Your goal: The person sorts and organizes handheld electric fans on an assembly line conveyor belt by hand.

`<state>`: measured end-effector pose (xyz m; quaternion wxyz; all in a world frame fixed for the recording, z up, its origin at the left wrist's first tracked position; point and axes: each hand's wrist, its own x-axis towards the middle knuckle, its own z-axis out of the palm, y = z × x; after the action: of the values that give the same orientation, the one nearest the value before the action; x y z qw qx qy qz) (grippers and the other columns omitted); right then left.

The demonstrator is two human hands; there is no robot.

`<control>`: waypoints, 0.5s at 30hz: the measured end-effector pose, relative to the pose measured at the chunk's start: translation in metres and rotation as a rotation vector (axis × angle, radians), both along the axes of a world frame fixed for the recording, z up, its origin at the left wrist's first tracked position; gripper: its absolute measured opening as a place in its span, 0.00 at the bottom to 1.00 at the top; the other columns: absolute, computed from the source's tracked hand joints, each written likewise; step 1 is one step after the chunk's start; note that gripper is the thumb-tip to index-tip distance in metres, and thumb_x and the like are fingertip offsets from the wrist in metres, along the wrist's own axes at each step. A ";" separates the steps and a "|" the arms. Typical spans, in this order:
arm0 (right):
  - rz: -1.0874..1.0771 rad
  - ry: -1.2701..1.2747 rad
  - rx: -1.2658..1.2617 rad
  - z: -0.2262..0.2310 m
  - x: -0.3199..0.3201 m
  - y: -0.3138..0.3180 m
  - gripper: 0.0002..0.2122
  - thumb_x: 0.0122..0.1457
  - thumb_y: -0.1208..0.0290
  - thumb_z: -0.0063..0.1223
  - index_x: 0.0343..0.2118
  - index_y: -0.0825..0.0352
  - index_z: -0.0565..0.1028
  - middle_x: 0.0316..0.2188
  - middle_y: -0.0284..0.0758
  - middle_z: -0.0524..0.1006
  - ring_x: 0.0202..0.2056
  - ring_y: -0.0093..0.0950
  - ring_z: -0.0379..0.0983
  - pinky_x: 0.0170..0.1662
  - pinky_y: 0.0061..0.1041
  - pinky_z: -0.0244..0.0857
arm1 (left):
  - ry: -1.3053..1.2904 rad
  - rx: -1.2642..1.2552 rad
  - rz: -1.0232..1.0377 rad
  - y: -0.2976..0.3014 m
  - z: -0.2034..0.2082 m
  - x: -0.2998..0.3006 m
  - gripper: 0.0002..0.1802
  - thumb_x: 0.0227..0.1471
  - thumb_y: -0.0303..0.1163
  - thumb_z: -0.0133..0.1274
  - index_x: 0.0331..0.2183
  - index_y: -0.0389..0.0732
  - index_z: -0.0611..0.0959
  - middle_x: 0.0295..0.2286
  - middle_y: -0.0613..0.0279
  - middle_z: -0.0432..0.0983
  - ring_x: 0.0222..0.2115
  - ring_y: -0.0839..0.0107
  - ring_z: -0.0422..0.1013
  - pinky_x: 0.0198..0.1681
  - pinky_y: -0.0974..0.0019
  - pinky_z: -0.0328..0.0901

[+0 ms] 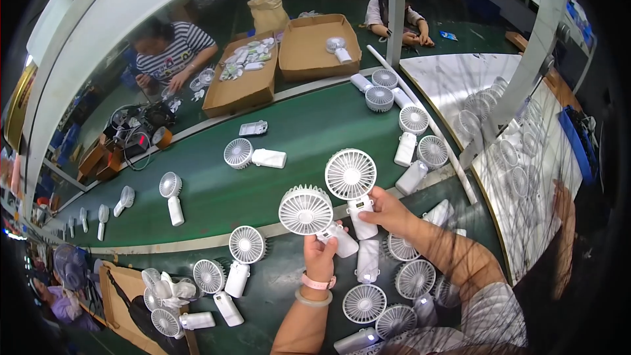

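In my left hand (319, 254) is a white handheld fan (305, 210), tilted with its round grille toward the upper left and its handle slanting down right. My right hand (388, 212) grips a second white handheld fan (351, 175) by the handle, its grille upright and a small dark display showing near the thumb. The two fans are side by side over the near edge of the green conveyor belt. Just below my hands, several more fans (365, 303) lie on the green bench, some with a small light lit on the handle. My left wrist wears a pink band and a pale bangle.
Several white fans (238, 153) lie along the green belt (197, 167), with a cluster at its right end beside a white bar (453, 158). Cardboard boxes (320, 45) stand beyond it. A person in stripes (172, 52) works across the belt. A white table (453, 79) adjoins at right.
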<state>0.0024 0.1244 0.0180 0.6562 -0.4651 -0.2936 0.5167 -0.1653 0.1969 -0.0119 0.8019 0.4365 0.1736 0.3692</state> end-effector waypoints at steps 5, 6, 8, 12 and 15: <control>0.003 -0.026 0.007 -0.001 0.000 -0.001 0.24 0.47 0.81 0.53 0.49 0.68 0.59 0.44 0.30 0.66 0.45 0.19 0.63 0.48 0.22 0.59 | 0.018 -0.053 -0.004 -0.003 0.008 0.000 0.24 0.45 0.20 0.45 0.47 0.35 0.61 0.39 0.49 0.67 0.38 0.62 0.68 0.44 0.58 0.64; 0.000 -0.035 0.005 0.000 0.000 0.000 0.24 0.47 0.81 0.53 0.49 0.68 0.59 0.44 0.30 0.67 0.45 0.19 0.63 0.48 0.22 0.59 | 0.018 -0.040 -0.015 -0.003 0.008 0.000 0.24 0.45 0.20 0.45 0.47 0.35 0.61 0.39 0.50 0.67 0.39 0.62 0.67 0.45 0.58 0.64; 0.005 -0.020 0.000 -0.003 0.000 0.001 0.24 0.47 0.81 0.53 0.49 0.68 0.59 0.44 0.30 0.67 0.45 0.19 0.63 0.48 0.22 0.59 | 0.014 -0.047 -0.015 -0.002 0.006 0.000 0.25 0.45 0.19 0.45 0.47 0.35 0.60 0.39 0.50 0.66 0.39 0.63 0.67 0.45 0.58 0.64; -0.005 -0.007 -0.001 -0.002 -0.001 0.001 0.24 0.47 0.82 0.52 0.49 0.68 0.59 0.44 0.30 0.67 0.45 0.20 0.64 0.48 0.23 0.59 | 0.022 -0.039 -0.011 -0.001 0.007 0.000 0.24 0.45 0.19 0.44 0.47 0.35 0.60 0.39 0.51 0.66 0.39 0.63 0.67 0.45 0.57 0.64; -0.015 0.002 -0.004 0.001 -0.002 0.001 0.24 0.47 0.82 0.51 0.49 0.68 0.59 0.43 0.30 0.67 0.44 0.20 0.64 0.48 0.23 0.59 | 0.014 -0.023 -0.016 -0.001 0.005 0.000 0.24 0.45 0.19 0.44 0.47 0.35 0.61 0.40 0.51 0.66 0.39 0.63 0.67 0.45 0.57 0.64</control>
<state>-0.0001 0.1256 0.0190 0.6592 -0.4681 -0.2885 0.5129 -0.1652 0.1959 -0.0069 0.8085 0.4314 0.1801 0.3576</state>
